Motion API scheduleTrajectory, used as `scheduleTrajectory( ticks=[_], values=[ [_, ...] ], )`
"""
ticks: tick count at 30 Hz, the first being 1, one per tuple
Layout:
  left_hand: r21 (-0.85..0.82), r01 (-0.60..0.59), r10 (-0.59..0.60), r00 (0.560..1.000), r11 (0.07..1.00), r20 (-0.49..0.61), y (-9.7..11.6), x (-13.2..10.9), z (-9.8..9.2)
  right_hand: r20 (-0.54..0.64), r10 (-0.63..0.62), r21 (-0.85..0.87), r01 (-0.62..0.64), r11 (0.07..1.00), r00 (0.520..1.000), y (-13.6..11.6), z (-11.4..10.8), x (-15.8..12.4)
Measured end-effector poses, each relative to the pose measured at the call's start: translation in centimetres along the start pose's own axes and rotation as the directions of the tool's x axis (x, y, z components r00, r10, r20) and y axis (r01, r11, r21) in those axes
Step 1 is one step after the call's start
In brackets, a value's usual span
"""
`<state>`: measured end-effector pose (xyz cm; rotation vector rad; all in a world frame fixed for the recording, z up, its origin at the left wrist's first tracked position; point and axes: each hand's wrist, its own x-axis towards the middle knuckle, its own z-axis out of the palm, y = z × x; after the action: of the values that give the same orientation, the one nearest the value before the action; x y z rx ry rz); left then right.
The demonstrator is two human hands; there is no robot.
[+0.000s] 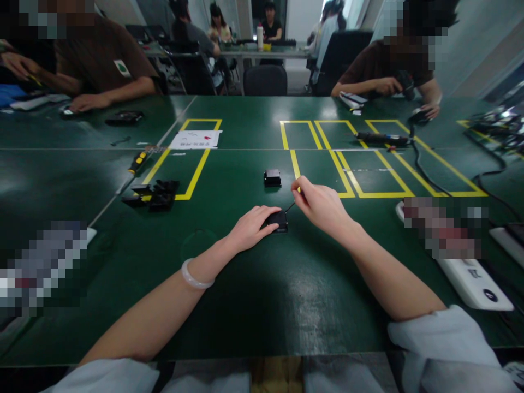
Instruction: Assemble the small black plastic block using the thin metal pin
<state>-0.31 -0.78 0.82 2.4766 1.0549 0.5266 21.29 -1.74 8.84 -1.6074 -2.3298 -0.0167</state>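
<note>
Flat on the table lies a small black rectangular part (280, 220), with the fingers of my left hand (252, 226) closed over its left side and top, holding it down. My right hand (321, 206) pinches a small screwdriver (290, 207); only its thin dark shaft shows, slanting down to the part's upper right corner. The screwdriver's handle is mostly hidden in the fingers. Just beyond my hands sits a second black block-shaped part (272, 177), touched by neither hand.
Several black parts (158, 195) lie at left beside a black-and-yellow screwdriver (138, 162). A paper sheet (196, 139) lies among yellow tape outlines. On the right are a corded black power tool (382, 138) and a white device (470, 281). Co-workers (393, 71) sit across the table.
</note>
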Motion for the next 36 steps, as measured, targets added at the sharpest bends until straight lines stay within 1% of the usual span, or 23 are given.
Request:
scheduleTrajectory(
  ticks=[5, 12, 17, 20, 22, 29, 33, 36],
  values=[
    [-0.001, -0.005, 0.005, 1.0, 1.0, -0.004, -0.1, 0.0, 0.2, 0.018, 0.012, -0.022, -0.011, 1.0, 1.0, 0.0, 0.0, 0.1],
    [0.006, -0.009, 0.009, 1.0, 1.0, -0.013, -0.3, -0.1, 0.5, 0.055, 0.058, -0.191, -0.047, 0.981, 0.997, 0.0, -0.3, 0.2],
    [0.008, -0.002, 0.002, 1.0, 1.0, -0.004, -0.1, 0.0, 0.4, 0.095, 0.065, -0.238, -0.041, 0.971, 0.993, -0.6, -0.6, 0.5],
    [0.005, -0.007, 0.007, 1.0, 1.0, -0.009, -0.1, 0.0, 0.5, 0.144, 0.027, -0.235, 0.007, 0.972, 0.989, -1.1, -0.9, 0.8],
    [0.002, -0.011, 0.011, 1.0, 1.0, -0.017, -0.3, 0.0, 0.5, 0.162, -0.012, -0.202, 0.045, 0.978, 0.987, -1.2, -1.1, 0.9],
    [0.003, -0.015, 0.015, 1.0, 1.0, -0.022, -0.5, 0.0, 0.6, 0.162, -0.12, -0.094, 0.136, 0.986, 0.979, -0.6, -0.8, 1.3],
    [0.002, -0.022, 0.022, 0.999, 1.0, -0.026, -0.6, 0.1, 0.8, 0.195, -0.195, -0.037, 0.206, 0.978, 0.961, 0.1, -0.8, 2.0],
    [0.001, -0.028, 0.028, 0.999, 1.0, -0.027, -0.7, 0.2, 0.9, 0.219, -0.275, -0.008, 0.284, 0.959, 0.936, 0.6, -0.9, 2.4]
  ],
)
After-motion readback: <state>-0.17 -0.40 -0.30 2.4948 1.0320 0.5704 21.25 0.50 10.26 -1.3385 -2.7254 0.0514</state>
